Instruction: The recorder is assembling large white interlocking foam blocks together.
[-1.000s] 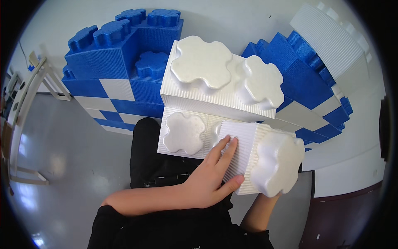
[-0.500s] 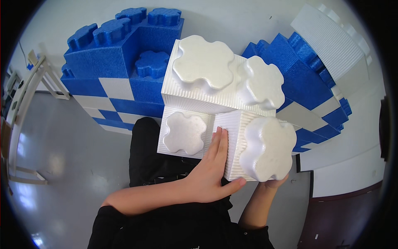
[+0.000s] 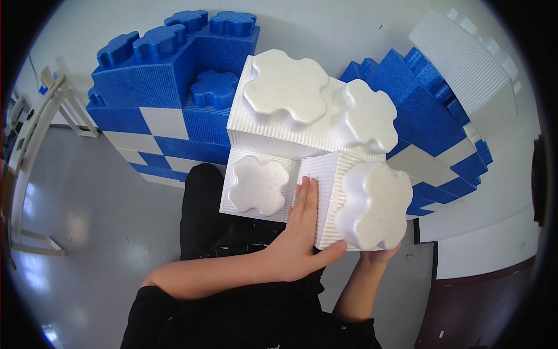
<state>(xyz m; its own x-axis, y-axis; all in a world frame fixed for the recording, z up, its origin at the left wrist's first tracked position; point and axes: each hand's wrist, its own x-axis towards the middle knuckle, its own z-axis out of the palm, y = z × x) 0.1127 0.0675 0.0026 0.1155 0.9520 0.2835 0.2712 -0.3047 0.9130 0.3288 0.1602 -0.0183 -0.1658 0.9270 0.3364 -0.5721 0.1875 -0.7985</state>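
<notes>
A big white ribbed toy building block [image 3: 273, 136] with clover-shaped studs is held up in front of me, stepped, with one low stud at its near left. My left hand [image 3: 297, 232] grips its raised near-right part, fingers straight along the inner side face and thumb stretched across the near bottom edge. Under the near-right corner, my right hand [image 3: 381, 256] supports the same block; most of its fingers are hidden beneath. Whether the block is one piece or several joined together I cannot tell.
A blue and white block wall [image 3: 136, 87] stands behind at left, and another stepped block wall [image 3: 430, 104] at right, topped with white. A pale table frame [image 3: 43, 122] stands at far left. The floor [image 3: 110, 227] is grey; a dark red panel [image 3: 482, 302] is at lower right.
The white block's near-right part has shifted slightly left and upward, with both hands moving along with it. The grips look the same.
</notes>
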